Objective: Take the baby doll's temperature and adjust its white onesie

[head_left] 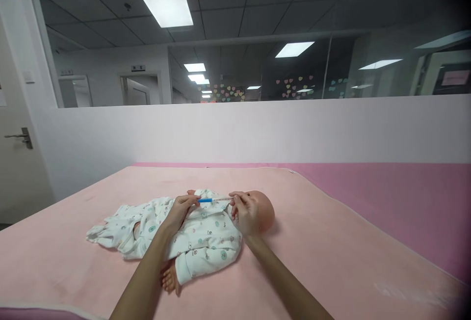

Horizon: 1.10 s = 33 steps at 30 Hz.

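Note:
A baby doll (263, 212) lies on its back, its head to the right. It wears a white printed outfit (206, 231). Above its chest, a slim thermometer (221, 200) with a clear stem and a blue sleeve (205, 200) is held level between both hands. My left hand (182, 208) pinches the blue end. At the clear end, by the doll's chin, my right hand (246, 212) has its fingers closed and hides part of the face. One doll hand (170, 278) sticks out of the near cuff, beside my left forearm.
A peach cover (331, 261) is spread over the pink padded surface (397, 202). Behind it runs a white low wall (257, 131) with a window above. A door with a handle (25, 137) is on the left.

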### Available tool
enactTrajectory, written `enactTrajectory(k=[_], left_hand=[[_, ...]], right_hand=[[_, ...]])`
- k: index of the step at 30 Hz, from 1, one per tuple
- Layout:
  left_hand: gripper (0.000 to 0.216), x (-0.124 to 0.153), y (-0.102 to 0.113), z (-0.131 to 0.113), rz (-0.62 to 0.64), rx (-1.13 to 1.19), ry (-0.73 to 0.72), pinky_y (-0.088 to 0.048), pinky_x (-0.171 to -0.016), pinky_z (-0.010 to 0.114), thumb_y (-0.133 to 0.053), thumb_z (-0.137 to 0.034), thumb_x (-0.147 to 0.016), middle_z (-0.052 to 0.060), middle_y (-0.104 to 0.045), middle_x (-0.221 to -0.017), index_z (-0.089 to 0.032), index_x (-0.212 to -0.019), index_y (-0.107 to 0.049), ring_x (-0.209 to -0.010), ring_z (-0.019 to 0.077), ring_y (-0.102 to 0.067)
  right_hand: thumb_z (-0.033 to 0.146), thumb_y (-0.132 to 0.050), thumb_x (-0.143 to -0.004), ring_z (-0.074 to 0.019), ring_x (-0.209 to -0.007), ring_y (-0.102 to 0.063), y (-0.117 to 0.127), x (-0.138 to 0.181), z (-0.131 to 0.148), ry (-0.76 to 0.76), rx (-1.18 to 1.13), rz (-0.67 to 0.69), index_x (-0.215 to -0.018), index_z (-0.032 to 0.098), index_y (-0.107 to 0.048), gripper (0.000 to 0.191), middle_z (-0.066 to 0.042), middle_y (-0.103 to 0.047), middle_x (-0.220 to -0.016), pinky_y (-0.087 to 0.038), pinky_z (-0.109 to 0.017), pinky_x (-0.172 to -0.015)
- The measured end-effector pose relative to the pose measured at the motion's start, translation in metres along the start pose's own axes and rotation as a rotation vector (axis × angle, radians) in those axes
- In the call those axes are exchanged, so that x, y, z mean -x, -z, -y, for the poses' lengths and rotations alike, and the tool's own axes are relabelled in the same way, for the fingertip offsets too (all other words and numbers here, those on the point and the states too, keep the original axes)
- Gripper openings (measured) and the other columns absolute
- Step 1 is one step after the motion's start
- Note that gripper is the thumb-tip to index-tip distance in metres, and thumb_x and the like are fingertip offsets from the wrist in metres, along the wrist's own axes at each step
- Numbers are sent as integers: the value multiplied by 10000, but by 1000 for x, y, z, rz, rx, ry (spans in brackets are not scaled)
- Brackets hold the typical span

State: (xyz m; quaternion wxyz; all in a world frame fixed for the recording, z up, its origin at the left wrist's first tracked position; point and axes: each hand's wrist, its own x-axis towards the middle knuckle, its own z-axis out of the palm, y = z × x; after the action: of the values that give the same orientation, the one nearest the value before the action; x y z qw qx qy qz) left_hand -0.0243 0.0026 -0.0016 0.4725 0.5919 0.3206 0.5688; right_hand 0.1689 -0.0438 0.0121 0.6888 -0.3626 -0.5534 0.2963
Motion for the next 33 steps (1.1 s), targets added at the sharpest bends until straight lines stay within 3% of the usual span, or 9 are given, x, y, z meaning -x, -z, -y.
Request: enactTrajectory(k=[5,8,13,17,21,26,27,30,33], left_hand=[[237,3,1,-1,28,-55,31,-261,-482,218,-681,-371,-626,-36,-400,-390,-135,-616,-687,-439,73,-343],[227,3,1,-2,26,-18,36,-256,-486,215,-685,-363,-622,-31,-416,-398,-136,-610,-684,-450,74,-345],[228,3,2,-3,49,-7,73,-299,-512,222,-704,-359,-589,-23,-458,-416,-133,-612,-685,-457,83,-388],[430,1,1,-3,126,141,89,-391,-685,279,-515,-507,-722,48,-588,-606,-122,-801,-691,-644,163,-535],[511,3,-3,-6,200,41,100,-366,-842,314,-382,-521,-789,68,-626,-684,-121,-938,-662,-794,202,-563],[458,2,-9,-16,174,-302,102,-379,-827,293,-482,-510,-733,74,-643,-701,-107,-827,-679,-818,212,-571],[477,0,-11,-19,189,-366,131,-392,-798,290,-480,-527,-722,78,-643,-678,-99,-790,-680,-797,214,-575],[531,-13,-21,-31,264,-579,237,-418,-658,283,-459,-571,-698,74,-622,-555,-88,-718,-677,-625,201,-577],[489,-23,-42,-41,222,-877,121,-386,-611,281,-446,-539,-712,69,-607,-507,-110,-640,-670,-547,189,-555]], right_hand=[[286,-393,-829,-104,-489,-477,-10,20,-4,305,288,63,-861,182,-591,226,-10,-553,-639,-432,-266,-523],[226,-374,-835,-122,-584,-521,-9,26,-7,427,376,78,-900,189,-581,220,-29,-576,-722,-441,-270,-569],[189,-342,-845,-138,-671,-553,-10,23,-9,481,425,71,-920,182,-558,229,-42,-586,-759,-453,-270,-597],[149,-351,-840,-144,-711,-574,-4,21,10,613,480,-5,-914,177,-564,227,-43,-607,-759,-470,-286,-651],[97,-424,-802,-159,-841,-585,28,50,45,793,658,-170,-999,180,-570,259,-57,-634,-892,-467,-288,-742],[154,-495,-790,-146,-743,-604,97,109,55,710,1174,-463,-982,196,-611,228,-27,-663,-811,-428,-252,-716],[178,-476,-804,-145,-702,-602,110,117,49,670,1303,-469,-976,200,-618,224,-24,-665,-778,-416,-248,-664],[198,-419,-817,-147,-593,-582,142,129,23,594,1503,-318,-874,190,-643,231,-32,-646,-656,-397,-257,-568],[169,-409,-777,-160,-494,-543,158,128,1,484,1600,-137,-745,203,-640,236,-16,-597,-530,-383,-288,-540]])
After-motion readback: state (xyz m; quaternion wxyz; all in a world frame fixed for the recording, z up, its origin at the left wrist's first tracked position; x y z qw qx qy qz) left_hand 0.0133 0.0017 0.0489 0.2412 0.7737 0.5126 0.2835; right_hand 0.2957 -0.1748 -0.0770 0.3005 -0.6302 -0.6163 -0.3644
